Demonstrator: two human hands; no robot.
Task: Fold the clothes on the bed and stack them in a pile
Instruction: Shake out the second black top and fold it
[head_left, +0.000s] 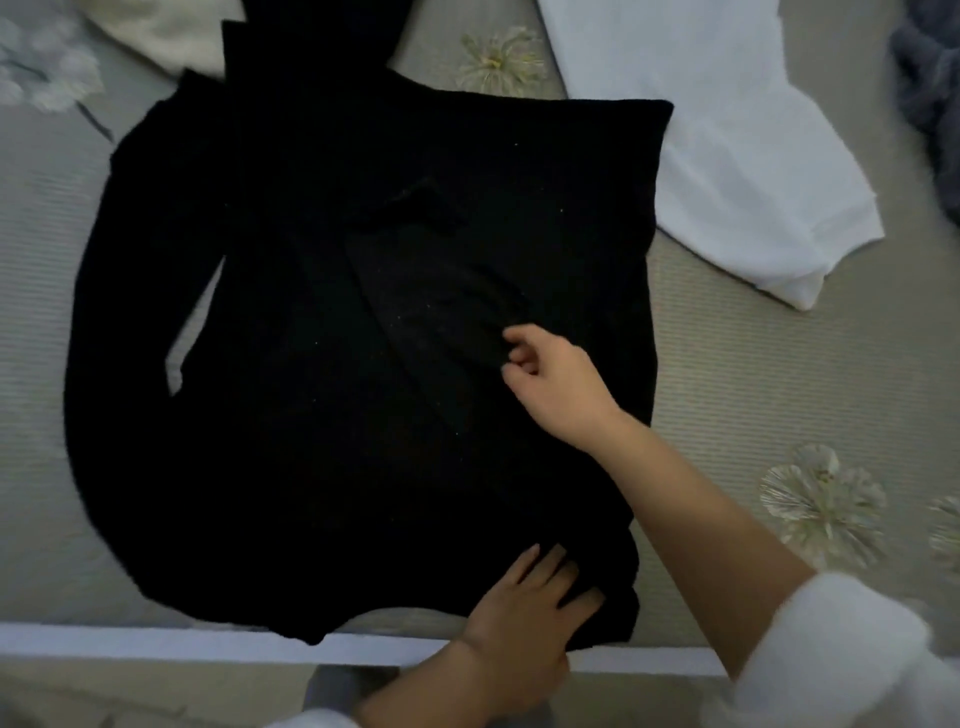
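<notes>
A black long-sleeved sweater (322, 364) lies spread on the bed, its left sleeve curving down the left side and its right sleeve folded across the chest. My right hand (556, 379) is over the middle of the sweater and pinches the cuff of the folded sleeve between thumb and fingers. My left hand (524, 608) lies flat with straight fingers on the sweater's lower right hem, near the bed's front edge. A white T-shirt (727, 145) lies unfolded to the upper right. A cream garment (171, 31) sits at the top left, partly under the sweater.
The bed cover (753, 389) is beige with ribbed texture and flower patterns. A dark blue-grey fuzzy item (930, 93) lies at the right edge. The white bed frame edge (156, 642) runs along the bottom, with floor below it.
</notes>
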